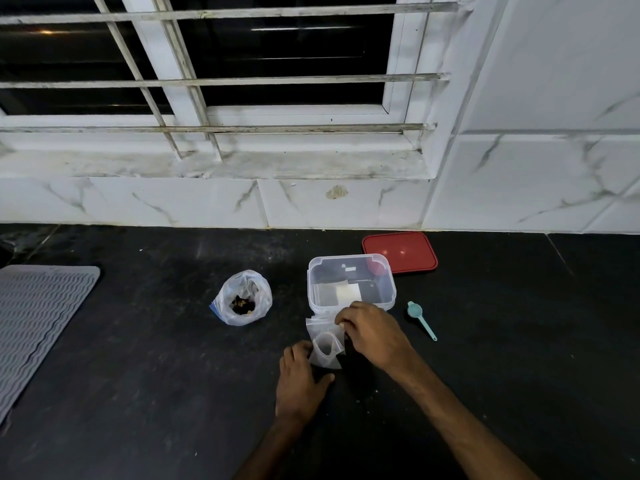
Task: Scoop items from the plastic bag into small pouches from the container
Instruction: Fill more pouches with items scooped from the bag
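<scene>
Way off left of the container (350,271): grey ridged mat (38,327), flat on the black counter (138,393). Closer in, still left of the container, plastic bag (231,315) standing with its mouth open, dark bits down inside, well apart from the rest. In front of the container, left hand (301,379) low over the counter, fingers bent and bunched together, tips gripping the left edge of a clear pouch (325,348), thumb stuck out sideways. Pouch right in front of the container, mouth puffed open. Container itself open and clear, something flat and pale in the bottom, hard to tell what. Right hand (370,330) at the container's front wall, fingers curled, pinching the pouch's top edge. Red lid (400,252) flat behind the container, off to its right. Teal scoop (420,318) just right of the container, bowl end nearest it, untouched.
</scene>
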A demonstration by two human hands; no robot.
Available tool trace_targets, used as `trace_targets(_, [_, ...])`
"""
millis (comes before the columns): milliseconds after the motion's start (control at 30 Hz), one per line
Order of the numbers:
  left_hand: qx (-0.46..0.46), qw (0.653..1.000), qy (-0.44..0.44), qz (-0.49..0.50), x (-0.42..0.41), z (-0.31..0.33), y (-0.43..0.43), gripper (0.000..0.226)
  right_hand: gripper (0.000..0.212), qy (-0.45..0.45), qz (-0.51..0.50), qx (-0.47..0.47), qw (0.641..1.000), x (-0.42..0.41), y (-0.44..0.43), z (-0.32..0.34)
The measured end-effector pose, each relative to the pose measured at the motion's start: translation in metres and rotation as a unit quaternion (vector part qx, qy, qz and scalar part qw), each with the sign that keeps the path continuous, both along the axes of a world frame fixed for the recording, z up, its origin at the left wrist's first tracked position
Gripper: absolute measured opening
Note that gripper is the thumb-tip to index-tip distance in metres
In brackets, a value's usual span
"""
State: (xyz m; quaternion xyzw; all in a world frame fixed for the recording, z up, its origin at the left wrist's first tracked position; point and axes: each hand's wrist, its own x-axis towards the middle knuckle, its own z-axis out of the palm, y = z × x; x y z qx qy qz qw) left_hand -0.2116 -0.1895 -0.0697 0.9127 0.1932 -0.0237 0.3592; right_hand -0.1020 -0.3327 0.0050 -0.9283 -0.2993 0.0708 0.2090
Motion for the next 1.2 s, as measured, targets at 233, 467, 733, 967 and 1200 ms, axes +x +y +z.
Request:
trace_targets(233, [0.012, 1.0, 0.009, -0.026, 0.002, 0.005, 0.026, 0.061, 0.012, 0.011, -0.282, 0.21, 0.936, 0.023, -0.063, -0.019])
trace_targets(467, [0.039, 0.999, -0.021, -0.009, 0.011, 0.015, 0.043, 0.05, 0.034, 0.069, -0.408, -0.06, 0.908, 0.042, -0.105, -0.071])
trace_targets(733, [0.038, 0.995, -0.07, 0.056, 0.01, 0.021, 0.061, 0.045, 0.017, 0.059, -0.465, 0.048, 0.882, 0.038, -0.11, -0.053])
trace_targets(967, [-0.05, 0.955, -0.139, 0.256, 0.004, 0.03, 0.113, 0.049, 0.008, 0.044, -0.229, 0.281, 0.931, 0.028, -0.019, 0.051])
trace_targets(1200, [-0.027, 0.971, -0.15, 0.182, 0.027, 0.031, 0.156, 0.061, 0.014, 0.054, -0.068, 0.066, 0.994, -0.003, 0.12, 0.031])
